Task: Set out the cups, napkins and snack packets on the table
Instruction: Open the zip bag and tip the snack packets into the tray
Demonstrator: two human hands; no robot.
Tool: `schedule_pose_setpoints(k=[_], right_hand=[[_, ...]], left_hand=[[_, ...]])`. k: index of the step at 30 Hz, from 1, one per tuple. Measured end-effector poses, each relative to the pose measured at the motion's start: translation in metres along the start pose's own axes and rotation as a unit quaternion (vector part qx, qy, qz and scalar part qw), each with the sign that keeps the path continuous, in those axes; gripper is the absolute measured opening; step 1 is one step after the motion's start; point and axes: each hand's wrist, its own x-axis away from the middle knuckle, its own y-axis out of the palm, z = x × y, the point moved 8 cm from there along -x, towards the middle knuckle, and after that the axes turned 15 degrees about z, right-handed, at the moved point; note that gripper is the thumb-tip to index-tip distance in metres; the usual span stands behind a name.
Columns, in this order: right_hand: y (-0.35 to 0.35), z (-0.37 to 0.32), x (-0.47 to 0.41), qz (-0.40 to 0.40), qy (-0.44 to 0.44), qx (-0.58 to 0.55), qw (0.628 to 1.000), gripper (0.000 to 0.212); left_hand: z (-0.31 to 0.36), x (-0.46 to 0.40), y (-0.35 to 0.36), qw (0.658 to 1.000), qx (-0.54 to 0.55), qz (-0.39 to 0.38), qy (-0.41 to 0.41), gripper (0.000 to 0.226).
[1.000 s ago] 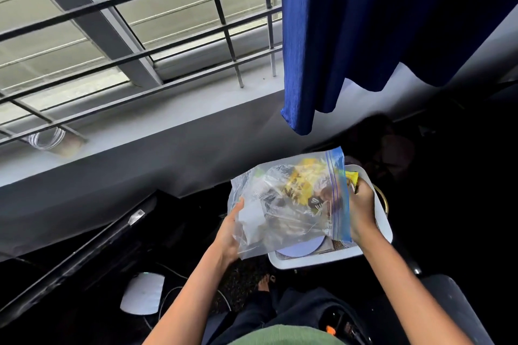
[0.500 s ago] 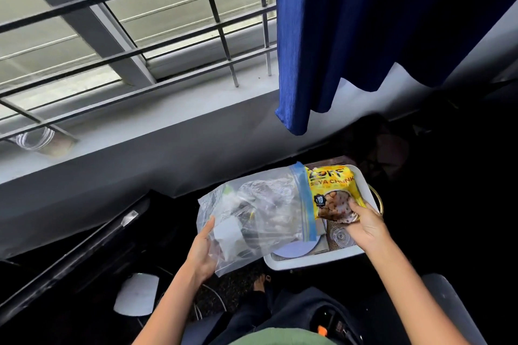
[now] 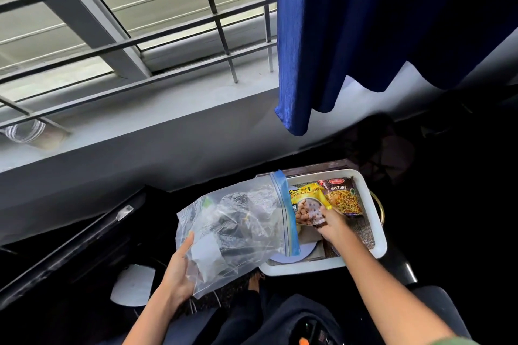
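Curtain cloth point(image 3: 364, 36), deep blue, hangs over the right of a barred window point(image 3: 126, 22) with a grey sill below. Lower down, a white tray point(image 3: 377, 232) sits on a small tabletop whose surface barely shows past the tray's far edge.

Across the tray's left rim lies a clear zip bag point(image 3: 238, 232), its long axis running from lower left to upper right, its blue-striped mouth over the tray and its closed end hanging off toward the person. What it holds is crumpled and hard to make out.

Inside the tray's far end lies a red and brown packet marked MIXTURE point(image 3: 343, 196), flat, label up, its top toward the window. Just left of it, overlapping its edge, is a yellow snack packet point(image 3: 307, 204), tilted with its top toward the bag's mouth. A round white disc point(image 3: 307, 252) lies in the tray's near left part.

The left hand point(image 3: 179, 272) grips the bag's closed end, thumb on top. The right hand point(image 3: 330, 225) pinches the yellow packet's lower edge.
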Motion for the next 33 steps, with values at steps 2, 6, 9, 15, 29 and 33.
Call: schedule_pose_setpoints(k=[2, 6, 9, 15, 29, 33], right_hand=[[0.008, -0.003, -0.002, -0.010, 0.002, -0.007, 1.000, 0.045], [0.002, 0.008, -0.016, -0.003, 0.027, 0.051, 0.998, 0.039], [-0.011, 0.017, -0.029, 0.025, -0.007, 0.094, 0.995, 0.042], [-0.042, -0.003, -0.009, 0.197, -0.159, 0.106, 0.962, 0.022], [0.025, 0.010, 0.102, -0.266, -0.105, 0.214, 0.934, 0.031], [-0.027, 0.019, 0.076, -0.021, -0.084, -0.028, 0.996, 0.043]], left_hand=[[0.000, 0.001, 0.001, 1.000, -0.001, 0.001, 0.003, 0.033], [-0.001, 0.006, 0.006, 1.000, 0.006, -0.004, -0.006, 0.032], [-0.002, 0.004, 0.008, 1.000, 0.008, -0.006, -0.009, 0.036], [-0.004, 0.002, 0.019, 1.000, -0.006, -0.019, -0.021, 0.032], [-0.007, 0.017, 0.071, 0.986, -0.109, -0.122, -0.037, 0.042], [-0.012, 0.019, 0.074, 0.981, -0.133, -0.128, -0.053, 0.044]])
